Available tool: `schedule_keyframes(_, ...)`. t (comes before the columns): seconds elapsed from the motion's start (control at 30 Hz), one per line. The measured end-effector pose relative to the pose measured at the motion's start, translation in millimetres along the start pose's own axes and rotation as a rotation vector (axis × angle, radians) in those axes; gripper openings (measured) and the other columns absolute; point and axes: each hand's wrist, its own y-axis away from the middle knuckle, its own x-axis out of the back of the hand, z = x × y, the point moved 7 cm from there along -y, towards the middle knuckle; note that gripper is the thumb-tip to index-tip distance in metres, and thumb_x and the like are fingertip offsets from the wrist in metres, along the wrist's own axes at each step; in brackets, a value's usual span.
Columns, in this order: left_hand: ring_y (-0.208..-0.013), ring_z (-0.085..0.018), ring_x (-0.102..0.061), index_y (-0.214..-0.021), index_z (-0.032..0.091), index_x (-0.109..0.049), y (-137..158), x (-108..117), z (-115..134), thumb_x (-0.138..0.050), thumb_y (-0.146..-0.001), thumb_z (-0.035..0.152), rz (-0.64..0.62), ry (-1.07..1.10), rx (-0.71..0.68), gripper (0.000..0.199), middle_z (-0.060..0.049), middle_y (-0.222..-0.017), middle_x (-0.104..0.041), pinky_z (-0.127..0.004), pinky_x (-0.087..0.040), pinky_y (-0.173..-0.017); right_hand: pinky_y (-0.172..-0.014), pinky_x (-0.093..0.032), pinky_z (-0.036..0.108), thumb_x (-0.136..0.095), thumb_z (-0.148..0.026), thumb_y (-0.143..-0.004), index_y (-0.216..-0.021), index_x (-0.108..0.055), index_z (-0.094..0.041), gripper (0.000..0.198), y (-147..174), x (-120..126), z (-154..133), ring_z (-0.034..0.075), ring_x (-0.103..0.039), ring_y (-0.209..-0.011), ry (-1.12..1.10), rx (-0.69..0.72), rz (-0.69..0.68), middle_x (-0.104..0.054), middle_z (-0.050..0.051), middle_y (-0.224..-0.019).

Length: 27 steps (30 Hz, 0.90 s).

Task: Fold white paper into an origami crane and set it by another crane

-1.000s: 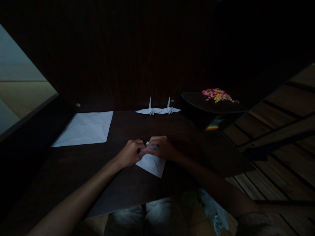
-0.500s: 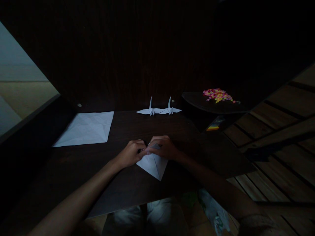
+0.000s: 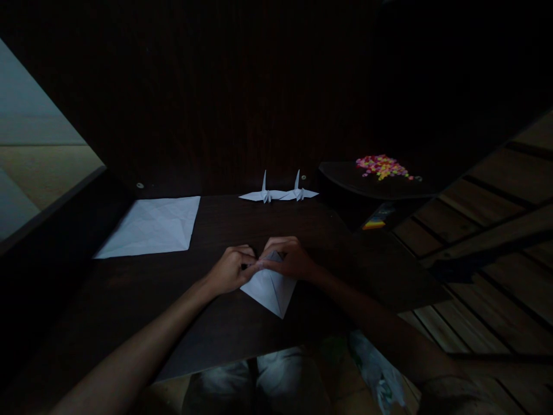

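Note:
A folded sheet of white paper [image 3: 273,293] lies on the dark tabletop in front of me, one pointed corner aimed at my body. My left hand [image 3: 234,268] pinches its far left edge between thumb and fingers. On the far right part, my right hand [image 3: 290,258] grips the paper, its thumb laid across the fold near the left thumb. The two thumbs meet or nearly meet. Both hands cover the paper's far edge, so the crease under the fingers is hidden.
Two white origami cranes [image 3: 280,195] stand against the back panel. A creased white sheet [image 3: 155,226] lies at left. Small colourful pieces [image 3: 384,167] are heaped on a raised corner shelf [image 3: 345,177] at right. The table's front edge [image 3: 233,364] is above my lap.
Almost nothing differs. Both hands keep their hold, and the paper's near corner has shifted very slightly to the right.

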Motion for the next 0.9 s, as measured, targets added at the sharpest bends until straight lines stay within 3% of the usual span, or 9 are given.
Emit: schedule_keyframes(0.9,-0.06,-0.012,-0.053,-0.069,0.014,-0.07,-0.5,3.1,4.5,-0.052,-0.092,0.031,0.013,0.004,-0.007,0.034,-0.003,-0.062,-0.056,-0.024,-0.039,-0.057,-0.058,-0.048,0.022,-0.068,-0.029,-0.081,-0.071,-0.073,-0.017,0.017,-0.5,3.8,-4.7,0.012,-0.064,-0.061,-0.035,-0.001,0.017,-0.071,0.004,-0.07)
